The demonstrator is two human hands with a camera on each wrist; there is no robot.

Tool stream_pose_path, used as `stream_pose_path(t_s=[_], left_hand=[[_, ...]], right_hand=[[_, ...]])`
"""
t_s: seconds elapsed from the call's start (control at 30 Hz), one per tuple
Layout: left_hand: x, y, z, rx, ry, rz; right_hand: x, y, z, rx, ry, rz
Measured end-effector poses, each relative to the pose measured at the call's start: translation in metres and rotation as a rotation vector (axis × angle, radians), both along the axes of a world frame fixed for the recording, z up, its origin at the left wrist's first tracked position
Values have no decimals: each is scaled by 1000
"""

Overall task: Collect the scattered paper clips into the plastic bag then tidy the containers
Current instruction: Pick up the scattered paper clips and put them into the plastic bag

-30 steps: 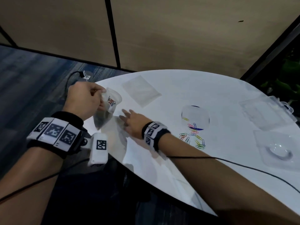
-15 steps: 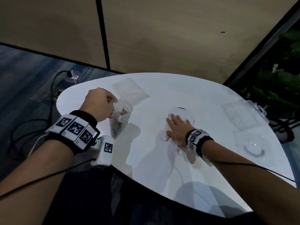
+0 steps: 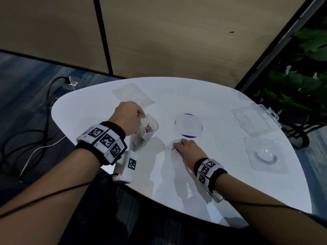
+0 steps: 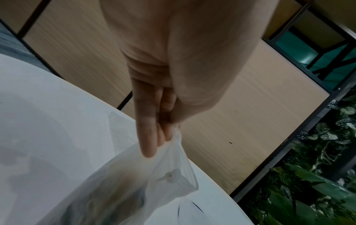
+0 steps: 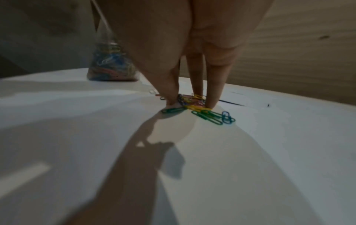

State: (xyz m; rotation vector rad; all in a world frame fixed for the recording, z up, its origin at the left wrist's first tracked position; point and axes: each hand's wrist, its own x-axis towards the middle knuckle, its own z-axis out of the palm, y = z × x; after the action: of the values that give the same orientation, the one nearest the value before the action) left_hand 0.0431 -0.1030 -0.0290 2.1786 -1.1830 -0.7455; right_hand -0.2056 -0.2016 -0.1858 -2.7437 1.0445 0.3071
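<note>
Paper clips (image 5: 194, 105): a small coloured heap lies on the white table (image 3: 221, 106), gathered under the right fingertips; a few green and blue ones spill just beside it, and one pale clip (image 3: 166, 147) lies apart to the left.
Right hand (image 3: 188, 149): fingers (image 5: 216, 85) point down, thumb and fingers closing in on the heap from both sides, tips touching the table.
Left hand (image 3: 128, 119): pinches the top edge of the plastic bag (image 3: 144, 133) between thumb and fingers.
Plastic bag: hangs from that pinch, its bottom on the table, many coloured clips inside.
Nearby: a clear round-cornered lid (image 3: 188, 125) just beyond the right hand.
Far side: a flat clear bag (image 3: 131, 94).
Right edge: a clear hinged box (image 3: 254, 121) and a clear tray (image 3: 265, 154).
</note>
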Motion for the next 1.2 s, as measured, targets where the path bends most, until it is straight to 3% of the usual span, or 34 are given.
stream_pose_path(t_s=[0.13, 0.23, 0.37, 0.47, 0.53, 0.63, 0.73, 0.87, 0.97, 1.03, 1.1, 1.2], left_hand=[[-6, -3, -3, 0, -13, -30], [-7, -6, -7, -1, 6, -35], [-11, -10, -10, -5, -4, -49], [-13, -12, -10, -4, 5, -49], [-14, -14, -11, -5, 3, -48], [-17, -15, -13, -9, 12, -41], [-21, -16, -15, -34, 28, -12], [-24, -19, -16, -45, 52, -7], [-22, -19, -16, -43, 58, 1], [-18, -18, -16, -44, 60, 20], [-14, -17, -16, -43, 59, 27], [-10, -15, -14, -41, 49, 28]], right_hand=[[10, -5, 11, -83, 105, 49], [16, -15, 29, 6, 41, -110], [12, -33, 56, 322, -340, -548], [22, -36, 85, 750, -705, -778], [36, -29, 109, 1032, -940, -808], [59, -9, 136, 1174, -1029, -698], [75, 9, 133, 963, -948, -592], [81, 22, 131, 555, -618, -337], [76, 12, 143, 476, -671, -223], [68, -1, 143, 441, -783, -264], [57, -12, 133, 358, -769, -305], [40, -7, 99, 234, -358, -48]])
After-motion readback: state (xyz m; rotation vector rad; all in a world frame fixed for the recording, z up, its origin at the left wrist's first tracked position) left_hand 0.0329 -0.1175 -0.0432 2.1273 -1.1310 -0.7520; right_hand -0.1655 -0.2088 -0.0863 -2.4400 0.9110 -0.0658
